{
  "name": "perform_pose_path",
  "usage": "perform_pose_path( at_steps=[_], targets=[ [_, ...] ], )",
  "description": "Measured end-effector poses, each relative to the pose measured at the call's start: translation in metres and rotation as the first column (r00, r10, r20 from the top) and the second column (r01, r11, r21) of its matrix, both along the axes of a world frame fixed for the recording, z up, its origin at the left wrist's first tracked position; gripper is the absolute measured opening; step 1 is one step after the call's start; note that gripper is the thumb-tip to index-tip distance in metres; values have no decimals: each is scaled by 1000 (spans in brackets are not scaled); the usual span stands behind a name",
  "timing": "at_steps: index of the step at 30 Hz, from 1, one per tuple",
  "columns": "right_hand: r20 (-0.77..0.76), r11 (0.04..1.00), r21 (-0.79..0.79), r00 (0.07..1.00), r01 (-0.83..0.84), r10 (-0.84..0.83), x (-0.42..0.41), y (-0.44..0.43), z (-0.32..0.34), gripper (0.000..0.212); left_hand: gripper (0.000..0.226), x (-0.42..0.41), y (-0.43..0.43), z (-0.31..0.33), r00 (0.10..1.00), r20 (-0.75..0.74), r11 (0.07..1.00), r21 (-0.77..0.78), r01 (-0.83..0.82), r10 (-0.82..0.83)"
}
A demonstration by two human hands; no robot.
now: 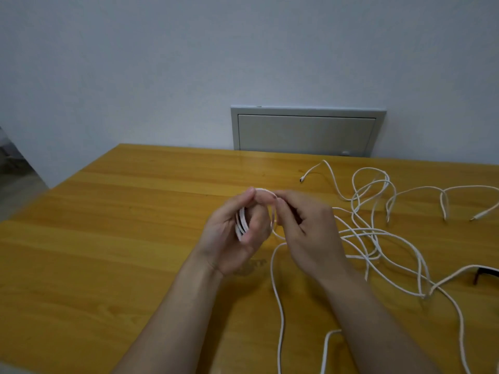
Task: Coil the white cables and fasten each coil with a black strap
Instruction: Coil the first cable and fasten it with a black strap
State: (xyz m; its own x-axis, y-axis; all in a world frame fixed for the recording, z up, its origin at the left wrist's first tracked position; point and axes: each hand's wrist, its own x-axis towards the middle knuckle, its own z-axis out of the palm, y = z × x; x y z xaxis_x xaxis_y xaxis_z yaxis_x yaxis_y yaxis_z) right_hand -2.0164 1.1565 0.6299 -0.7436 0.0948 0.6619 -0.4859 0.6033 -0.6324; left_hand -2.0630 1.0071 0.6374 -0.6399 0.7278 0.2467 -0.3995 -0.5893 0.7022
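Both hands [235,233] pinch coil [243,222] beside loose cables [378,233].

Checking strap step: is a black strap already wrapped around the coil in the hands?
No: the coil held between the left hand and right hand shows only white cable, and a black strap lies at the table's right edge.

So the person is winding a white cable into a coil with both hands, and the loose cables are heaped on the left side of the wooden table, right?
Not quite. The head view shows the loose cables heaped on the right side of the wooden table, not the left. The rest holds: the left hand holds the coil while the right hand feeds the white cable round.
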Motion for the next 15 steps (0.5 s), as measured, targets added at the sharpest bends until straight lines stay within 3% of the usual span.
perform_pose_path(
  at_steps=[4,9,12,15],
  targets=[
    [134,993,112,990,27,-42,0,-3,-8,27,41,-10,-6,4,971,191,971,163,-175,143],
    [192,963,269,980,-3,-51,1,-8,-12,25,58,-18,-3,4,916,198,919,120,-376,349],
    [246,937,340,969,-75,-12,2,-10,-11,19,52,-19,-1,0,870,42,871,-41,-490,492],
    [259,923,380,965,-55,-49,1,-5,-9,23,52,-13,6,-2,778,-256,744,-235,-626,574]
  ],
)
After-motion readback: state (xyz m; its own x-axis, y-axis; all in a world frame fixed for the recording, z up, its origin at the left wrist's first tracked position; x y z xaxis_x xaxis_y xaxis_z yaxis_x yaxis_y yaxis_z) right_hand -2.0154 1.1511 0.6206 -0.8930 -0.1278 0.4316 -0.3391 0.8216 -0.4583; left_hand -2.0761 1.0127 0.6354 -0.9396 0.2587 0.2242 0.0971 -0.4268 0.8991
